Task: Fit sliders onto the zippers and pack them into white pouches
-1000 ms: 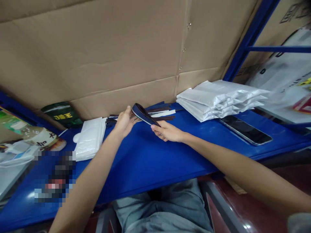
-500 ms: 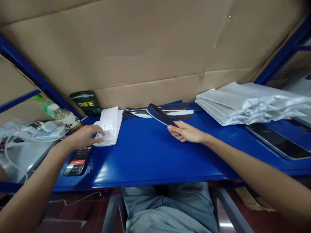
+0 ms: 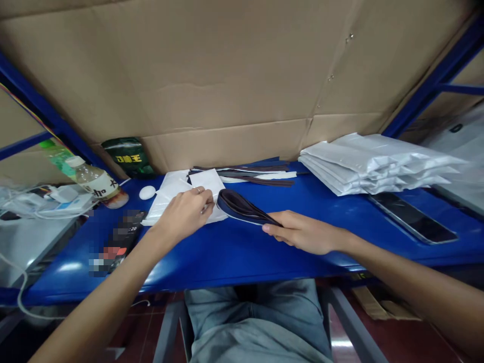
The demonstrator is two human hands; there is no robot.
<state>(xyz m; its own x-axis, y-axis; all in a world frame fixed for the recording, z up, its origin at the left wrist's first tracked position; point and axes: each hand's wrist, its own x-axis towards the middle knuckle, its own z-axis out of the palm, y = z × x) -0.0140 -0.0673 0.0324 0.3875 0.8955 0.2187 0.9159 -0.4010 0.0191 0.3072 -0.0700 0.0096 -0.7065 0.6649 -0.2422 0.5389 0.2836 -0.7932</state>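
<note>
My left hand [image 3: 189,209] is closed, fingertips pinching a white envelope-like packet [image 3: 208,180] at its near side. Under and beside the wrist lies another flat white packet [image 3: 174,182] on the blue table [image 3: 212,257]. My right hand [image 3: 302,229] grips a looped bundle of dark strips [image 3: 242,205], navy and brown with a pale edge. The bundle's folded end points left and sits close to the pinched packet; whether they touch, I cannot tell. More brown, white and navy strips [image 3: 260,176] lie flat behind the bundle.
White folded packs [image 3: 378,164] are stacked at the back right, with a dark phone-like slab [image 3: 414,217] before them. At left are a phone [image 3: 124,234], a white disc [image 3: 147,192], a drink bottle [image 3: 96,184], a green pouch [image 3: 128,157] and cables [image 3: 41,201]. Cardboard [image 3: 227,75] forms the back wall.
My left hand has moved right, bringing a white packet from the pile with it. My right hand has come slightly nearer and lower with the strips. The white disc now shows fully.
</note>
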